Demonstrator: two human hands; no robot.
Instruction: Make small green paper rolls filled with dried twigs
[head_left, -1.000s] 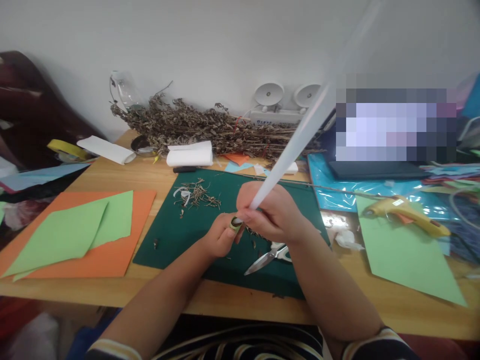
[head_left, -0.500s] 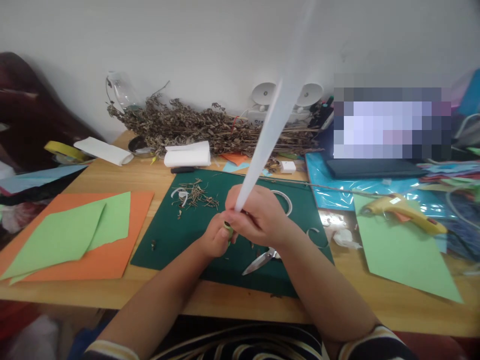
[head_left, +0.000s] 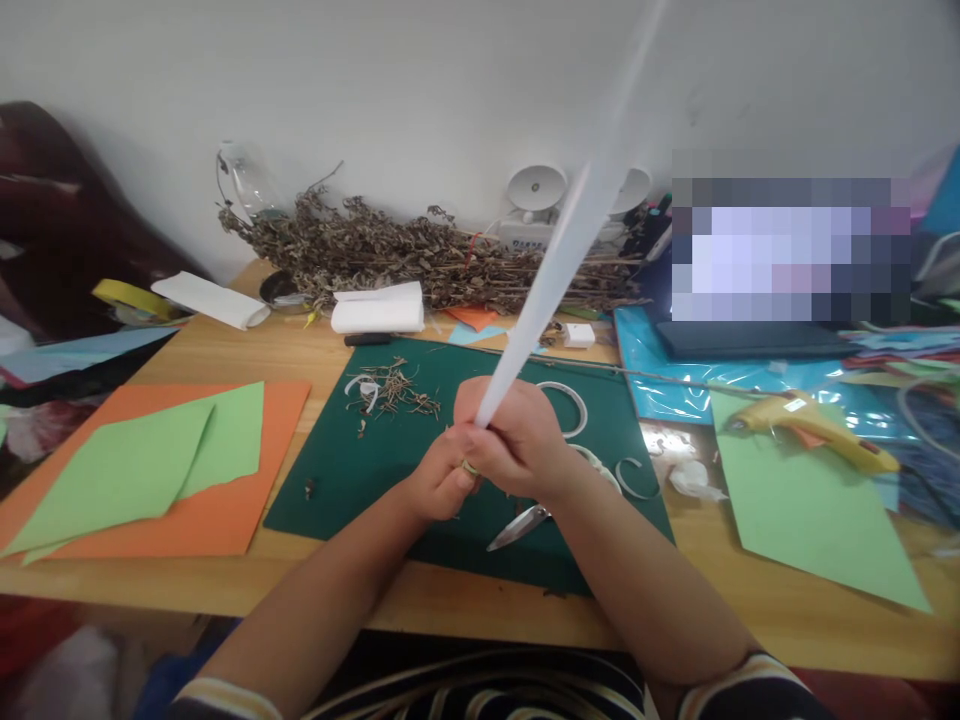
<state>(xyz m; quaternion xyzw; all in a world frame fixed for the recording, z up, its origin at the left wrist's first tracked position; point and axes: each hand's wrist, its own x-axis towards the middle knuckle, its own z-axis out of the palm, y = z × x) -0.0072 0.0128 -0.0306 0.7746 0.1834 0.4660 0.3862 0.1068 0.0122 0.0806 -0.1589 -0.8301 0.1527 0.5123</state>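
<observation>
My right hand (head_left: 517, 435) is closed around the lower end of a long, thin white strip (head_left: 559, 255), which slants up and away toward the top right. Pressed against it from the left, my left hand (head_left: 437, 480) is closed on a small green rolled piece (head_left: 469, 467), mostly hidden by the fingers. Both hands are held above a green cutting mat (head_left: 337, 500). Partly under my right forearm lie open-bladed scissors (head_left: 517, 527). A white ring, like a tape roll (head_left: 585, 410), lies behind my right hand, and a curled white strip (head_left: 626, 485) is to its right.
Dried stems (head_left: 394, 385) are piled on the mat. Green sheets (head_left: 112, 470) on an orange sheet (head_left: 232, 520) lie left. A yellow glue gun (head_left: 817, 425) rests on green paper (head_left: 817, 530) at right. Dried plants (head_left: 375, 250) line the wall.
My hands have come closer together, and the green piece between them shows less. The white strip leans a little more to the right; the view has shifted slightly.
</observation>
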